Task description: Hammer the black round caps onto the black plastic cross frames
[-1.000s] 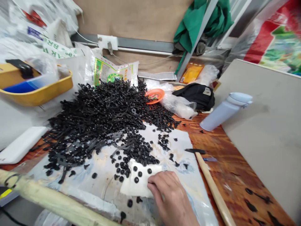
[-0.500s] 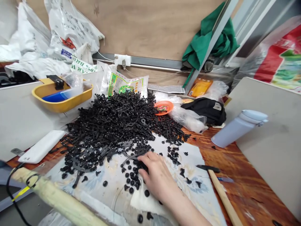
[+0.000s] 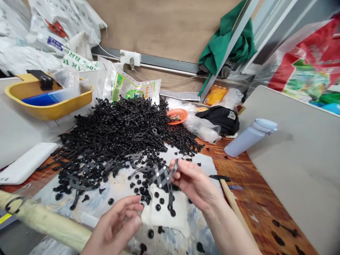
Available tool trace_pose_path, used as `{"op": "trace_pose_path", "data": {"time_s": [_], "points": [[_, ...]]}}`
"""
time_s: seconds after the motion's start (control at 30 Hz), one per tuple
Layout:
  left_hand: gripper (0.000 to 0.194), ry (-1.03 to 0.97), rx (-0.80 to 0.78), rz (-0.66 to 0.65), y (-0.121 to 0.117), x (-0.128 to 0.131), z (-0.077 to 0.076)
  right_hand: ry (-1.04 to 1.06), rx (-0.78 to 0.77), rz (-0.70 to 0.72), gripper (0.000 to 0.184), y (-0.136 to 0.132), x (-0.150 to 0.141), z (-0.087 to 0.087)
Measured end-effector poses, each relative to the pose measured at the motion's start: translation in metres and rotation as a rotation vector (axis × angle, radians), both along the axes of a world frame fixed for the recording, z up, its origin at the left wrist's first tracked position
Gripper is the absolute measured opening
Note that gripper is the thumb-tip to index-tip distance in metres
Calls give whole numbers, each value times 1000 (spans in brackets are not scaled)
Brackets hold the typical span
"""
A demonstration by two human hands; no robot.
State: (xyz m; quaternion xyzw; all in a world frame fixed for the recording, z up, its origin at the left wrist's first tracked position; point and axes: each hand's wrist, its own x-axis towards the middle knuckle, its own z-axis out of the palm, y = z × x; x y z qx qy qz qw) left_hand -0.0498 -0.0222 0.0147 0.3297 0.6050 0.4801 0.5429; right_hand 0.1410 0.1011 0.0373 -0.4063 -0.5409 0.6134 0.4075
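My right hand [image 3: 196, 186] pinches one end of a black lattice-shaped linkage strip [image 3: 162, 177] dotted with shiny rivets. The strip hangs over a white cloth pad [image 3: 164, 217], and one leg reaches down toward it. Several round black knobs [image 3: 158, 207] lie on the pad, with more just left of it. My left hand [image 3: 117, 221] is beside the pad's left edge, its fingers curved and the thumb apart, with nothing visible between them. Beyond both hands rises a big heap of black linkage parts [image 3: 117, 131].
A hammer [image 3: 230, 196] lies on the right of the wooden table, near a light blue bottle [image 3: 249, 137]. On the left are a yellow bin [image 3: 47, 112], a white power bank [image 3: 28, 163] and a pale pole [image 3: 42, 219]. An orange dish [image 3: 183, 117] sits by the heap.
My right hand has lifted from the loose parts with a lattice linkage strip in it. My left hand has come into view from below. The view has shifted to the right.
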Motion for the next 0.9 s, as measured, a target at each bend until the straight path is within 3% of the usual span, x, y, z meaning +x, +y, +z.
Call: {"op": "trace_pose_path", "data": {"time_s": [0.2, 0.3, 0.4, 0.57, 0.7, 0.8, 0.9], "points": [[35, -370, -42, -233, 4, 29, 17, 221, -361, 233, 34, -51, 0, -12], [23, -357, -118, -257, 3, 43, 15, 203, -322, 171, 34, -64, 9, -19], [22, -278, -121, -149, 1, 50, 10, 120, -286, 84, 39, -82, 22, -26], [23, -264, -128, -20, -3, 54, 1, 63, -394, 154, 38, -112, 40, -44], [26, -194, -174, -162, -8, 59, -1, 38, -352, -12, 40, -110, 47, -46], [38, -202, -239, -296, -10, 65, 0, 2, -312, 34, 41, -104, 47, -41], [31, -148, -224, -335, -8, 69, 2, 4, -311, 21, 41, -102, 42, -39]]}}
